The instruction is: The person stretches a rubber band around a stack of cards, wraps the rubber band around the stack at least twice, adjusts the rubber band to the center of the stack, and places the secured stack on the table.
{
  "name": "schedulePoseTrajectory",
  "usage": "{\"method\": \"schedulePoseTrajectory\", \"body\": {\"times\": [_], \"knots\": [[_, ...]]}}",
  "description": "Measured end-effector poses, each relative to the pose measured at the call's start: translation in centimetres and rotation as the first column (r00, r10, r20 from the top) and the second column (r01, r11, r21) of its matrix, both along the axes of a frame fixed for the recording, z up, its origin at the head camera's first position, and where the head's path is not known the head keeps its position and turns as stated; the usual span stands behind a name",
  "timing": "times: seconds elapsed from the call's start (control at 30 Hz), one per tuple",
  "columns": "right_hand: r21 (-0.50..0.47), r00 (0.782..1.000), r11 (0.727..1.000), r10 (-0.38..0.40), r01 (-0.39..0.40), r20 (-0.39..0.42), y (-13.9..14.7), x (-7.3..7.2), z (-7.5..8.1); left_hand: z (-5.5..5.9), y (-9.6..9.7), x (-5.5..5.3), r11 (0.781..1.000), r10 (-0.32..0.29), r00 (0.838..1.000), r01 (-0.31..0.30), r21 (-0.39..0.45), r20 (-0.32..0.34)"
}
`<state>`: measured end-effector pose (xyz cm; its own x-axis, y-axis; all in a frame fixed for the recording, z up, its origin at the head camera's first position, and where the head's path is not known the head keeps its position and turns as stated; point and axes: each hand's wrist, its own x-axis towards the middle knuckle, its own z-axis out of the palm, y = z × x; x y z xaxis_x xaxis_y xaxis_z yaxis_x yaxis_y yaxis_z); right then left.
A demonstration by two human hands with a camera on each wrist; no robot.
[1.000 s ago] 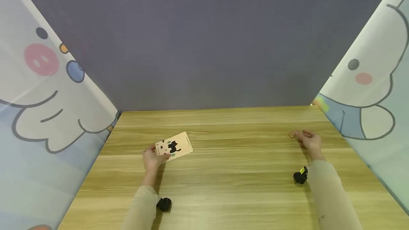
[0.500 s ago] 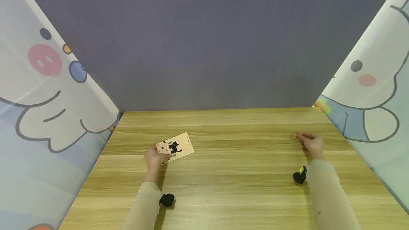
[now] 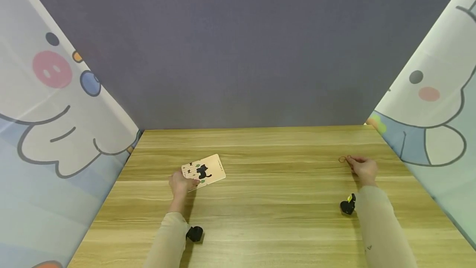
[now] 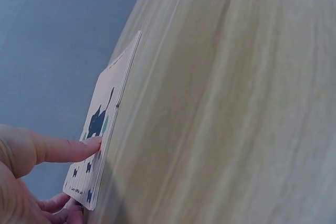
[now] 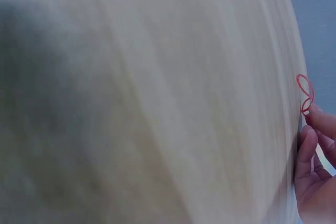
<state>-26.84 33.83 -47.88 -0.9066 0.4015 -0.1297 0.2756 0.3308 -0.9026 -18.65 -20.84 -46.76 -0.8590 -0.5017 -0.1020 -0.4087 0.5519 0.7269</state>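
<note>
In the head view, my left hand (image 3: 180, 183) grips the near-left end of a cream stack of cards (image 3: 213, 168) printed with a black cat. The left wrist view shows my thumb (image 4: 73, 149) pressed on the printed face of the cards (image 4: 107, 85), with the fingers curled underneath. Thin layers show along their edge, and the stack is tilted at the table. Far to the right, my right hand (image 3: 365, 171) pinches a thin red rubber band (image 5: 313, 92) between thumb and forefinger. The band's free part hangs in a twisted loop beyond the fingertips.
Both hands are over a wood-grain table (image 3: 267, 202). A dark grey panel (image 3: 238, 53) rises behind its far edge. Cartoon-printed curtains stand at the left (image 3: 52, 135) and right (image 3: 442, 144). Black wrist devices sit by the left sleeve (image 3: 194, 233) and the right sleeve (image 3: 347, 206).
The view has shifted slightly. The rubber band's loop looks smaller and more twisted than a second ago. My left hand keeps its grip on the cards, which stay in about the same place.
</note>
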Motion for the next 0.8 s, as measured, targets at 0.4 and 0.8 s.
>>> {"method": "schedulePoseTrajectory", "body": {"times": [0.4, 0.8], "knots": [[-0.077, 0.998, 0.996, 0.054, -0.053, 0.014, -0.1, 0.2, 0.6, 0.5, -0.2, 0.3, 0.998, -0.064, 0.998, 0.064, -0.024, -0.022], [-0.206, 0.997, 0.975, 0.075, -0.081, -0.037, -1.6, 1.4, 2.3, 0.2, -1.2, 0.2, 0.972, -0.141, 0.987, 0.153, 0.176, -0.082]]}}
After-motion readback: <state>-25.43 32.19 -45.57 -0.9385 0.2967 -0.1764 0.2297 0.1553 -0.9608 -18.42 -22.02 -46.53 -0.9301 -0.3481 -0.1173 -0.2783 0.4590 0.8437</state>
